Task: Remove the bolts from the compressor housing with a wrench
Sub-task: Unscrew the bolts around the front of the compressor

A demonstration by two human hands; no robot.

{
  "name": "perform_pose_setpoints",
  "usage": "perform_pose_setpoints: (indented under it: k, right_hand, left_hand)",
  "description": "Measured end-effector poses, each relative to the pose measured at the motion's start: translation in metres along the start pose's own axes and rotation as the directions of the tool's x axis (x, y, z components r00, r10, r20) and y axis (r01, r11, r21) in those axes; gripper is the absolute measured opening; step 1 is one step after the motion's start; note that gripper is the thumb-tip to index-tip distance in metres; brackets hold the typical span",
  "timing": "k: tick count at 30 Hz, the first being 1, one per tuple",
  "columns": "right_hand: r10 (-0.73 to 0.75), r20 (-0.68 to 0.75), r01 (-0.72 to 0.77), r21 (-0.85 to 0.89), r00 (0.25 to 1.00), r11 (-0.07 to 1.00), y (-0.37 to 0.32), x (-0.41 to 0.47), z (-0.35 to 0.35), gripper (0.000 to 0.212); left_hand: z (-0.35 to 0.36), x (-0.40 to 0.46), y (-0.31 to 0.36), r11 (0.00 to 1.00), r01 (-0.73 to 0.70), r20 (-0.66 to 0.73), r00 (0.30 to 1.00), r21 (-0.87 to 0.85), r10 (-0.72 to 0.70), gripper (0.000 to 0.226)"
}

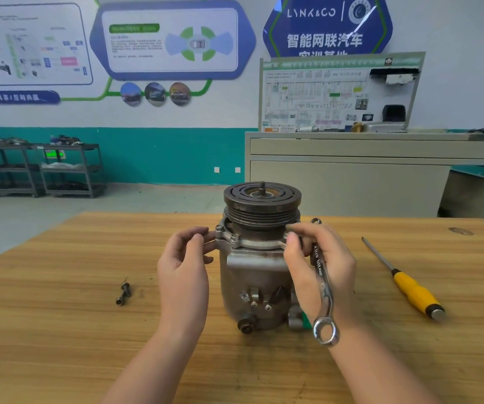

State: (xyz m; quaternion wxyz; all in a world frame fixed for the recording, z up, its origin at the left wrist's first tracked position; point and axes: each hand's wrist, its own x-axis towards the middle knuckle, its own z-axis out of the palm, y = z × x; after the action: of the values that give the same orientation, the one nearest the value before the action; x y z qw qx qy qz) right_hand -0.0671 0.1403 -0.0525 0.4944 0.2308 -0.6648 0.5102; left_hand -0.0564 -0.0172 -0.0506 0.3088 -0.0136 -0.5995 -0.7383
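- Workshop setting: a wooden bench (60, 330) takes up the near ground, with a teal-banded wall and printed display boards far behind; the compressor housing (254, 275) stands upright at the bench's middle, pulley (262, 207) on top.
- Right-hand thumb and forefinger (293, 228) pinch at the flange on the housing's right side, seemingly on a bolt head hidden by the fingers; I judge this to be finger-spinning a loosened bolt.
- Remaining fingers of the right hand (319, 266) curl round the shank of a combination wrench (324, 287), parked along the palm with its ring end hanging near and its open end pointing far; held so, it is ready for the next bolt.
- Left hand (184, 266) has its fingers curled against the flange's left edge, thumb and forefinger nearly meeting; it seems to steady the housing against turning, though whether it pinches anything I cannot tell.
- Two bolts (227, 232) sit seated in the flange's near-left lug, so the job is partly done.
- Removed bolts (124, 293) lie left of the housing, well apart, likely set aside there to stay out of the way.
- Yellow-handled screwdriver (404, 284) rests on the right, untouched.
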Motion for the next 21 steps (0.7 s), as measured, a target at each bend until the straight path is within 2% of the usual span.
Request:
perform_pose_setpoints:
  k: [3, 7, 9, 13, 16, 21]
  right_hand:
    - [0.067, -0.009, -0.067, 0.001, 0.998, 0.998, 0.0006, -0.0005, 0.0012, 0.018]
    - [-0.033, -0.02, 0.031, -0.093, 0.999, 0.995, 0.0016, 0.0014, 0.0017, 0.011]
    - [-0.056, -0.009, 0.055, -0.054, 0.998, 0.997, 0.0014, 0.0004, 0.0012, 0.008]
    - [0.027, -0.021, -0.027, 0.012, 0.999, 1.0, 0.0004, -0.0006, -0.0001, 0.011]
    - [-0.017, -0.042, 0.014, -0.08, 0.999, 0.997, 0.0023, 0.0001, 0.0014, 0.016]
    - [-0.102, -0.044, 0.097, -0.111, 0.994, 0.989, 0.0053, 0.0004, 0.0024, 0.011]
  left_hand:
    - [0.0008, 0.0009, 0.0002, 1.0, 0.001, -0.006, 1.0, -0.006, -0.001, 0.021]
    - [0.0008, 0.0002, 0.0007, 1.0, 0.003, -0.009, 1.0, -0.014, -0.003, 0.021]
    - [0.0005, 0.0, 0.0006, 1.0, 0.006, -0.005, 1.0, -0.014, -0.006, 0.021]
    - [0.0007, 0.0007, 0.0001, 1.0, 0.004, -0.003, 1.0, -0.017, -0.004, 0.021]
    - [0.0009, 0.0003, -0.0002, 1.0, -0.001, -0.003, 1.0, -0.025, 0.001, 0.02]
    - [0.0009, -0.0012, 0.0003, 1.0, -0.023, 0.006, 1.0, -0.018, 0.023, 0.02]
